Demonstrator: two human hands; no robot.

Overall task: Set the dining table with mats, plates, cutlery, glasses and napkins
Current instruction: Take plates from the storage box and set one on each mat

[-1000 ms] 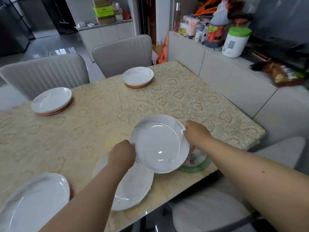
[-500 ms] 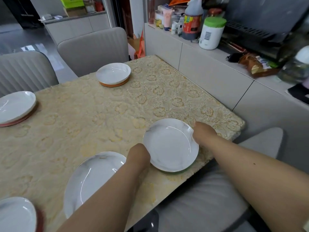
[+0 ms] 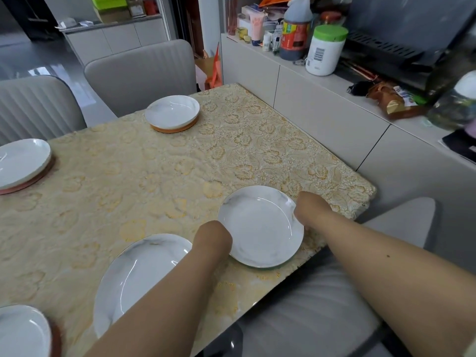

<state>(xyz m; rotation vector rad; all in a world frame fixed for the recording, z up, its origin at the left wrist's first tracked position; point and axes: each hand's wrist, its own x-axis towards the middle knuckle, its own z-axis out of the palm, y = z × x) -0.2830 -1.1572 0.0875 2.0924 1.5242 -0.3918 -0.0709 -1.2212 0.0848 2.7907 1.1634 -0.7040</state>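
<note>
Lowering the marbled plate (image 3: 260,225) flat onto the surface (image 3: 159,181) near its right corner, keeping it level and square to the edge before letting go. Holding it from both sides, left hand (image 3: 212,237) and right hand (image 3: 310,208) each with the grip curled on the rim, forearms reaching forward and wrists bent down.

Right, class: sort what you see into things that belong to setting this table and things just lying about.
Belongs to the job:
- white marbled plate in both hands: left hand, right hand
- second white marbled plate beside it
- white plate on orange mat
- white plate on pink mat

Lying about:
- green-lidded white tub
- dark sauce bottle
- wrapped bread
</note>
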